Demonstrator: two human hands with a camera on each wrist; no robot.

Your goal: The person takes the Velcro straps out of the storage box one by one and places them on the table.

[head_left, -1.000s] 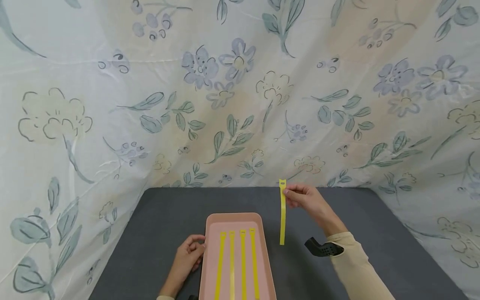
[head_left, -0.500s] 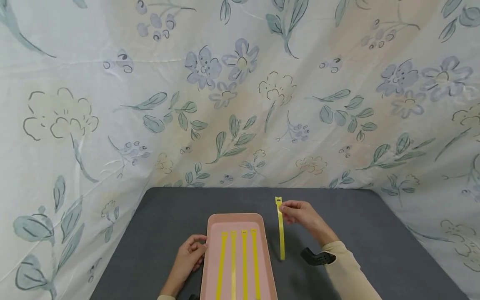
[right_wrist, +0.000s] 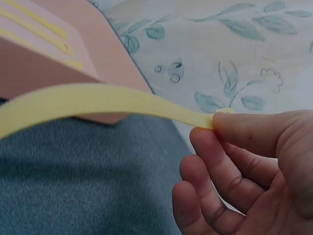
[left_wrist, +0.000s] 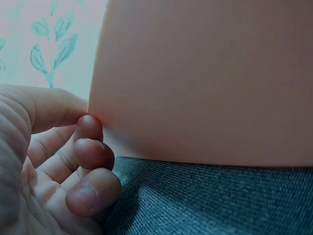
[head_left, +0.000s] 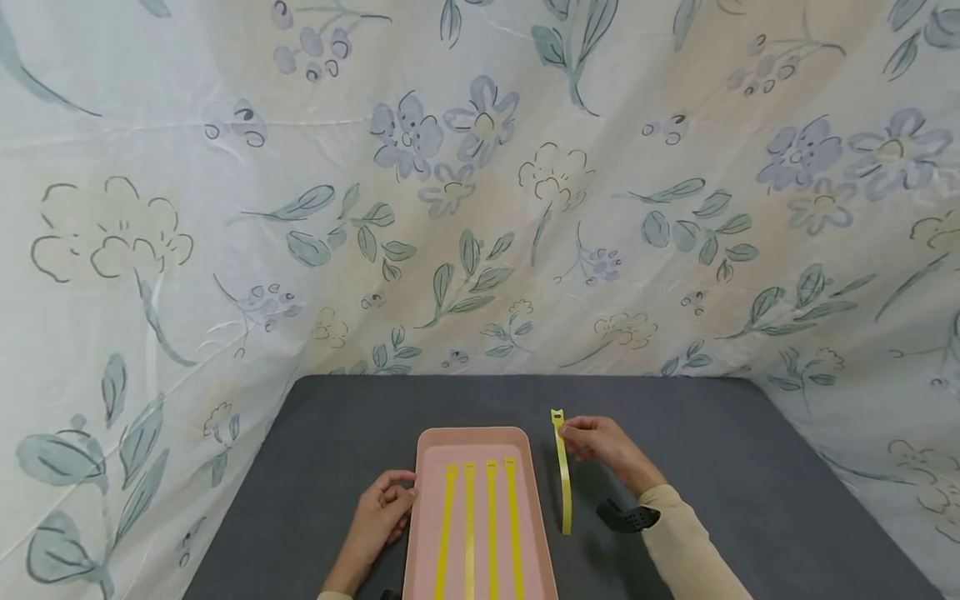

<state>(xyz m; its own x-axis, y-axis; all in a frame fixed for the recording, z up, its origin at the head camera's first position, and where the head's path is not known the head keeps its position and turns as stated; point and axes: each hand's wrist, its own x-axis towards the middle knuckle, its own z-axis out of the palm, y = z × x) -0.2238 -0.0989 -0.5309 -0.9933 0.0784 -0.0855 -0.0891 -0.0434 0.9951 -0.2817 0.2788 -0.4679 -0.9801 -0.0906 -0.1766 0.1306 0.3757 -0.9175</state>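
Note:
My right hand (head_left: 606, 446) pinches a yellow hook-and-loop cable tie (head_left: 563, 492) between thumb and fingers, just below its slotted head. The tie hangs down beside the pink tray (head_left: 472, 432), over the table to its right. Seen from the right wrist, the tie (right_wrist: 98, 96) bows in an arc away from the fingertips. Several like yellow ties (head_left: 492, 525) lie lengthwise in the tray, side by side with their slotted heads at the far end. My left hand (head_left: 375, 512) touches the tray's left side; in the left wrist view its fingertips rest against the wall (left_wrist: 205, 88).
A dark grey cloth-covered table (head_left: 337, 417) lies under everything. Floral fabric (head_left: 480, 208) hangs behind it and along both sides. A black wrist device (head_left: 628, 515) is worn on the right wrist, by the beige sleeve (head_left: 690, 542).
My right hand has come down towards the table with the cable tie, which now hangs lower beside the tray. My left hand has stayed at the tray's left side.

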